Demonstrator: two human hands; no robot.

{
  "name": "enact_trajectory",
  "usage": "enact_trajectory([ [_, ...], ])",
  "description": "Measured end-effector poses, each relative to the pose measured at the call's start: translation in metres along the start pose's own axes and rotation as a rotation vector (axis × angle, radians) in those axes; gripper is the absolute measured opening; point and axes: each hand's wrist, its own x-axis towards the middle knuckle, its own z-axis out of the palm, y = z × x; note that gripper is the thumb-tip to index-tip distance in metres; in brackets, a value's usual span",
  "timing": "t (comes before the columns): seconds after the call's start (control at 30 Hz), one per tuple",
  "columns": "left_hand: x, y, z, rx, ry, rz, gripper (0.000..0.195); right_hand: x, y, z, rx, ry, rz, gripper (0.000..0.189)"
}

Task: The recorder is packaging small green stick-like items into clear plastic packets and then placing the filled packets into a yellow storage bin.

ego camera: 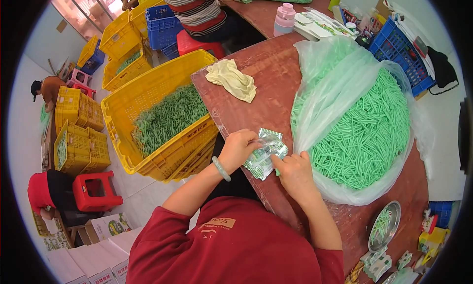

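Small printed foil packets [263,156] lie in a loose pile at the table's near edge. My left hand [242,149], with a pale green bangle on the wrist, pinches a clear, shiny packet over the pile. My right hand [294,171] is at the pile's right side, its index finger touching the packets; a small green piece shows beneath its fingers, and whether it grips this is unclear. Right of it stands a large clear plastic bag [325,110], open and full of short light green sticks [364,136].
A yellow crate [159,162] of filled green packets [173,117] stands left of the red-brown table [269,75]. On the table are a cream cloth [232,80], a pink bottle [284,19] and a metal dish [384,226] of sticks. Other people sit beyond and at left.
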Motion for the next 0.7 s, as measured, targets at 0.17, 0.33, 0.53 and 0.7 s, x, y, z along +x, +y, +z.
enact_trajectory([
  [0.17,-0.001,0.005,-0.003,-0.022,0.011,-0.028,0.013,0.000,-0.001,0.000,-0.021,-0.034,0.010,0.032],
  [0.33,0.000,-0.004,-0.002,-0.007,-0.014,0.081,0.016,-0.001,0.000,0.001,-0.010,-0.024,0.020,0.032],
  [0.53,-0.001,0.007,-0.005,0.089,-0.053,0.126,0.015,-0.003,0.001,0.006,-0.022,-0.025,0.032,0.028],
  [0.7,-0.001,0.013,-0.020,0.029,-0.028,0.190,0.013,0.002,0.002,-0.030,0.322,0.272,0.059,0.029],
])
